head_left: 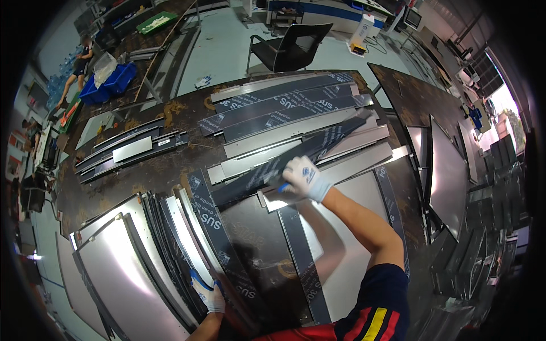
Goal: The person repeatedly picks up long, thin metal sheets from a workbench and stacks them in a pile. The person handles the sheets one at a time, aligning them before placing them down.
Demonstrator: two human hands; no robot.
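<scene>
My right hand [304,177], in a white glove with blue fingertips, is closed at the edge of a long dark strip of printed protective film [267,170]. The strip slants up to the right over several metal strips, and its far end is blurred. Part of what the fingers grip is hidden under the hand. At lower left, my left hand [210,296], gloved the same way, has its fingers round the near end of a narrow bent metal strip [187,241]. That strip stands on edge beside a row of metal panels [122,261].
Film-covered metal strips [284,108] lie stacked across the dark table [165,122]. A smaller pile of strips [131,149] sits at left. Large panels [446,170] lean at right. Beyond the table stand a black chair [290,48] and a blue crate [111,82]; another person [79,62] is far left.
</scene>
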